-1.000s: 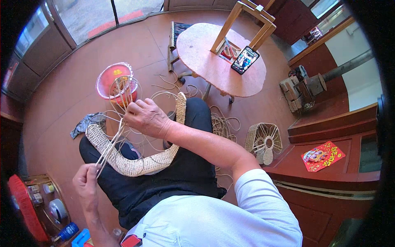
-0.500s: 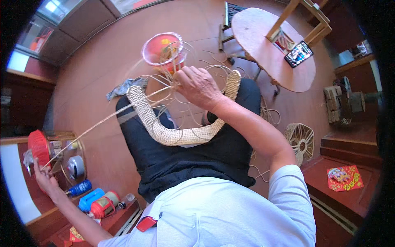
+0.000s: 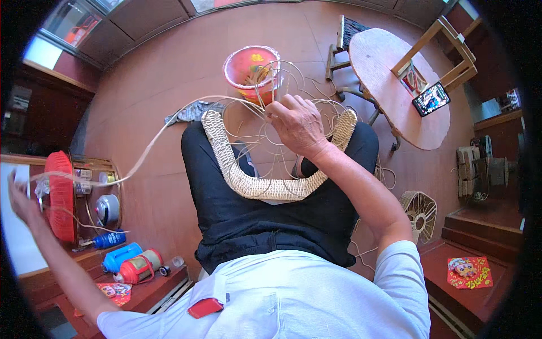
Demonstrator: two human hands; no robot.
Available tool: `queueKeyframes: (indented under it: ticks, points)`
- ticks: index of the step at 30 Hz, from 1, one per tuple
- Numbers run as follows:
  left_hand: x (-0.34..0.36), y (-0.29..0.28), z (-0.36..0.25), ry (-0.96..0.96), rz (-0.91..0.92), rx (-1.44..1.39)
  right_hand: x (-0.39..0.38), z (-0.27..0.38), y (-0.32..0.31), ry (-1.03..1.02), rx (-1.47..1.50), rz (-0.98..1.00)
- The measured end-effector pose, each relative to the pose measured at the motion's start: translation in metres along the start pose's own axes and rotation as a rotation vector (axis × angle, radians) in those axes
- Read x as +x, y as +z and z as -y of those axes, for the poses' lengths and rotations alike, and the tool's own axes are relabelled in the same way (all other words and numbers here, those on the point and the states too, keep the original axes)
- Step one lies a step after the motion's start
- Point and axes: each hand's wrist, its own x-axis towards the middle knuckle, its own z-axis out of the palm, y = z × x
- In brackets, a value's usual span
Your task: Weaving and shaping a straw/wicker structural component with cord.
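Note:
A U-shaped woven piece of pale cane or straw (image 3: 257, 188) lies across my lap, its two ends pointing away from me. Beyond its open side, my right hand (image 3: 296, 121) is closed on several thin strands (image 3: 270, 99), which loop out around the fingers. From there a long pale strand (image 3: 149, 148) arcs in a slack curve to the far left. My left hand (image 3: 23, 200), stretched out there and blurred, has this strand at its fingers. A loose tail of it hangs back to the right below the hand.
A pink bucket (image 3: 231, 65) stands ahead, near a grey cloth (image 3: 197, 111). At right are a round table (image 3: 378, 73) with a phone (image 3: 431, 99) and a woven frame (image 3: 419, 214). A red basket (image 3: 61, 198), kettle (image 3: 107, 209) and flasks (image 3: 138, 268) stand left.
My left hand has moved farther left and up. The strand, taut and straight before, now bows in a loose curve. My right hand keeps its hold as the whole view shifts.

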Motion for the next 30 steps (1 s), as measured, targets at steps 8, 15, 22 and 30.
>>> queueKeyframes:
  ticks: [8,15,22,30]
  points:
    - [-0.464,0.167,-0.100,0.234,1.201,-0.032,0.002,0.001,0.004,-0.088,0.072,-0.026]
    - [-0.551,0.261,-0.071,-0.436,1.176,-0.589,-0.001,0.002,-0.001,-0.124,0.039,-0.003]
    - [-0.545,0.290,-0.082,-0.720,1.289,-0.718,-0.001,0.002,-0.003,-0.088,0.043,0.043]
    - [-0.533,0.298,-0.087,-0.622,1.432,-0.454,0.000,0.001,-0.005,-0.075,0.085,0.073]
